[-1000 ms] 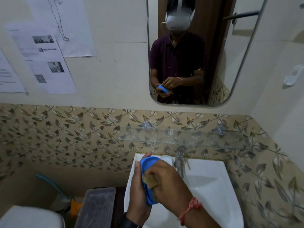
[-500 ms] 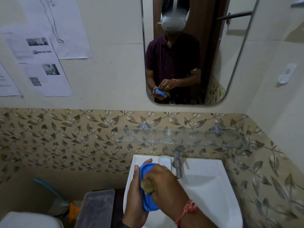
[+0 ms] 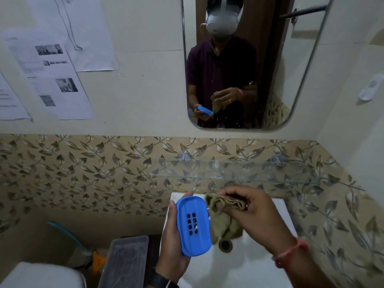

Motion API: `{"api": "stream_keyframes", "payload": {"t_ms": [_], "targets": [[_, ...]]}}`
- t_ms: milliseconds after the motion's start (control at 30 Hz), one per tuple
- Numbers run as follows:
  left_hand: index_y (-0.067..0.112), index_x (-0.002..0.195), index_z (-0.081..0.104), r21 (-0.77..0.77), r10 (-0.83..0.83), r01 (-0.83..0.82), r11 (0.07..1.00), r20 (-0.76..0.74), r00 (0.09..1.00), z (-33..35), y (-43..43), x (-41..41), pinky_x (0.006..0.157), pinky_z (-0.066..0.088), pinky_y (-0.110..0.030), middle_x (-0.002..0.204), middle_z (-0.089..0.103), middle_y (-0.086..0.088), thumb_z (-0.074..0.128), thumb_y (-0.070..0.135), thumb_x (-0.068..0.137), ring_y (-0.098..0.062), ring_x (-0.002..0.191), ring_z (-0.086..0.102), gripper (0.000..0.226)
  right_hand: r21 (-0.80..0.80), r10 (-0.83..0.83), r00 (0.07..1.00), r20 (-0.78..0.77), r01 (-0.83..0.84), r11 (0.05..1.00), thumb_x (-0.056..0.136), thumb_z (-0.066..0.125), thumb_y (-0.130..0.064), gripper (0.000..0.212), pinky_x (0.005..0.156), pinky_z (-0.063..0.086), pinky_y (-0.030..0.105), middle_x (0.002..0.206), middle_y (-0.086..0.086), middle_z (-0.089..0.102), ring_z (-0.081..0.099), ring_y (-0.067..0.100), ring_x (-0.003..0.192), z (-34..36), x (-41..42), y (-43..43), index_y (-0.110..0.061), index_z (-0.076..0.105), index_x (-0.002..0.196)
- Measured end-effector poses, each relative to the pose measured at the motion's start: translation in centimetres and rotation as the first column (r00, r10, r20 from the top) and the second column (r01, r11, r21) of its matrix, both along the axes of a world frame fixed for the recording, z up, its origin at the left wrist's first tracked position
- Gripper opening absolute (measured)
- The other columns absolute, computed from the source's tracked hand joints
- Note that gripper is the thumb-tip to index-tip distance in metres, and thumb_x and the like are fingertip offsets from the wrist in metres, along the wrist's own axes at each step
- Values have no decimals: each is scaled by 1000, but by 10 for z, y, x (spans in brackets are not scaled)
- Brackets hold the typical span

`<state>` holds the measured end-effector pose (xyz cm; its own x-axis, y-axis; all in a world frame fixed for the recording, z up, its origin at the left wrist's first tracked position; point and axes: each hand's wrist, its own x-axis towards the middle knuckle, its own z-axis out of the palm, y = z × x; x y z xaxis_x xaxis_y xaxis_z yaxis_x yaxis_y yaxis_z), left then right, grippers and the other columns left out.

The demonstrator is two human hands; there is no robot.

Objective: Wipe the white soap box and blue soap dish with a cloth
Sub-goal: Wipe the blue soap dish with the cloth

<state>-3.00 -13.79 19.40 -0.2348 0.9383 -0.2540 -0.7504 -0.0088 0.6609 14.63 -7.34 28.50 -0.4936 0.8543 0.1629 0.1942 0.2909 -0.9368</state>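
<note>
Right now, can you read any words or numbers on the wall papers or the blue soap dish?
Printed papers on the wall: lines of print and small photos, too blurred to read.
Blue soap dish: no words or label show.
Nothing else in view carries readable text.

My left hand (image 3: 173, 244) gripping the blue soap dish (image 3: 194, 225) over the sink (image 3: 259, 267), my right hand (image 3: 251, 213) pinching the bunched cloth (image 3: 224, 213) just beside it
</note>
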Motion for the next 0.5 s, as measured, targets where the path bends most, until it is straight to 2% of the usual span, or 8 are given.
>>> {"api": "stream_keyframes", "payload": {"t_ms": [67, 133, 167, 233, 300, 400, 433, 500], "targets": [[27, 126, 68, -9, -8, 8, 1000, -4, 1000, -1, 3, 8, 77, 58, -47, 112, 72, -17, 36, 60, 94, -35, 89, 69, 56, 222, -99, 994, 37, 88, 971, 89, 78, 9, 42, 79, 59, 8, 94, -11, 85, 76, -1, 92, -13, -16, -2, -33, 84, 90], [22, 128, 66, -16, -19, 19, 1000, 19, 1000, 2, 6, 14, 73, 61, -45, 115, 73, -17, 31, 59, 98, -35, 92, 72, 59, 453, -104, 986, 133, 33, 891, 86, 74, 3, 38, 86, 55, 7, 101, -10, 85, 71, 2, 97, -34, -31, -11, -28, 83, 105], [21, 126, 66, -23, -28, 29, 999, 43, 999, 3, 8, 14, 70, 62, -43, 115, 74, -17, 29, 59, 98, -34, 93, 74, 60, 519, -91, 980, 176, -14, 855, 85, 72, 0, 35, 90, 52, 7, 103, -6, 85, 68, 2, 99, -47, -35, -15, -26, 83, 106], [24, 121, 69, -37, -36, 38, 999, 65, 997, 5, 11, 11, 65, 62, -43, 114, 75, -17, 29, 61, 97, -34, 93, 75, 60, 528, -59, 977, 207, -61, 847, 84, 69, -5, 35, 103, 42, -4, 107, 1, 85, 63, -4, 107, -70, -37, -24, -25, 81, 109], [27, 111, 77, -40, -27, 29, 999, 60, 998, 0, 13, 5, 68, 62, -46, 111, 76, -15, 29, 63, 96, -34, 91, 75, 62, 387, 23, 975, 222, -110, 916, 86, 70, -5, 41, 100, 39, -9, 112, -1, 84, 64, -12, 109, -76, -29, -29, -35, 76, 113], [26, 119, 73, -41, 11, -10, 999, 38, 999, -6, 9, -1, 85, 56, -50, 108, 76, -14, 40, 65, 90, -31, 94, 71, 59, -12, 125, 979, 162, -125, 992, 94, 76, -4, 44, 85, 57, 9, 97, -8, 85, 77, -1, 90, -76, -11, -30, -48, 79, 96], [25, 125, 70, -41, 32, -30, 999, 55, 998, -7, 8, -2, 86, 53, -48, 106, 75, -14, 45, 64, 87, -30, 94, 68, 59, -121, 95, 991, 96, -83, 989, 95, 78, -2, 44, 81, 59, 15, 89, -8, 85, 77, 2, 83, -76, -6, -30, -46, 81, 89], [24, 130, 66, -34, 56, -54, 998, 76, 996, -6, 7, -1, 84, 54, -42, 98, 69, -10, 54, 61, 83, -26, 90, 63, 61, -263, -64, 997, -36, 52, 963, 93, 80, -12, 27, 80, 59, 25, 85, -6, 83, 76, 12, 84, -78, 0, -26, -38, 81, 86]]}}
